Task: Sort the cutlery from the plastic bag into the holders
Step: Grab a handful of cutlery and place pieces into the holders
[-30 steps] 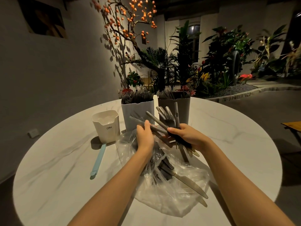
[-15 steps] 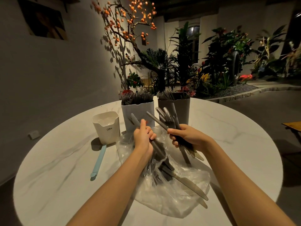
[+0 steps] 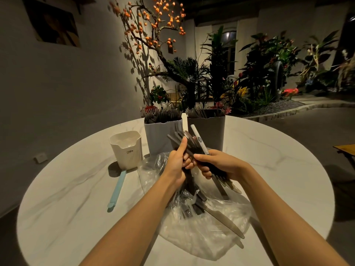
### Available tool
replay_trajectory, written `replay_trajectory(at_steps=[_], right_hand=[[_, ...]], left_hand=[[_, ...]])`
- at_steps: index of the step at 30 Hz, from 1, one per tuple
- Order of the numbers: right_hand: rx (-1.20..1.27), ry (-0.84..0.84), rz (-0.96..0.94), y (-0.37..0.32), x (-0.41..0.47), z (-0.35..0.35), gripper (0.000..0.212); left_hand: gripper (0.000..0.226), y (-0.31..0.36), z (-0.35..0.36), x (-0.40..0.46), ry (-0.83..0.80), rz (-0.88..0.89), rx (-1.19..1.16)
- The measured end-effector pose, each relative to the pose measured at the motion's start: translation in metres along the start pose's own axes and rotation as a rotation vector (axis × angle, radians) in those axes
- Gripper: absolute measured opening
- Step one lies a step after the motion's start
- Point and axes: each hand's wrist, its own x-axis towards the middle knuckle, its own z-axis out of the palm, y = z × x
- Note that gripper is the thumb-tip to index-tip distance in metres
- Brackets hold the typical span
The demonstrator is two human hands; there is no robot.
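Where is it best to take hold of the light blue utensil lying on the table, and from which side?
Take the light blue utensil from above, around the middle of its long, slim handle. It lies flat on the table, its far end close against the cream holder, so that end probably leaves little room for fingers.

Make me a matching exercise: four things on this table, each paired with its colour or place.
Things:
1. cream holder
2. dark grey holder
3. light blue utensil
4. plastic bag

Descriptions:
A. lies flat, left of the bag
B. farthest left, no cutlery showing
C. under both forearms, with a knife on it
D. rightmost holder, full

Pairs: 1-B, 2-D, 3-A, 4-C
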Motion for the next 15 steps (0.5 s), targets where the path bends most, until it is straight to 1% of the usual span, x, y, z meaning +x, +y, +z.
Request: replay_trajectory(at_steps=[6, 10, 11, 13, 15], right_hand=[[-0.012, -0.085, 0.050, -0.0013, -0.0036, -0.0004, 0.027], [-0.057, -0.139, 0.074, -0.0019, -0.0030, 0.0015, 0.026], [-0.075, -0.147, 0.083, -0.0019, -0.0025, 0.0020, 0.028], [-0.129, -0.142, 0.088, -0.0023, -0.0019, 0.0030, 0.031], [-0.183, -0.102, 0.081, -0.0020, -0.0003, 0.0037, 0.028]], left_hand=[[0.034, 0.0032, 0.0019, -0.0017, -0.014, -0.075, -0.048], [0.032, 0.0057, -0.0030, -0.0029, -0.036, -0.118, 0.055], [0.030, 0.0058, -0.0032, -0.0027, -0.025, -0.130, 0.052], [0.028, 0.0038, -0.0047, 0.0015, 0.052, -0.164, 0.042], [0.032, 0.0011, -0.0047, 0.0045, 0.146, -0.169, 0.037]])
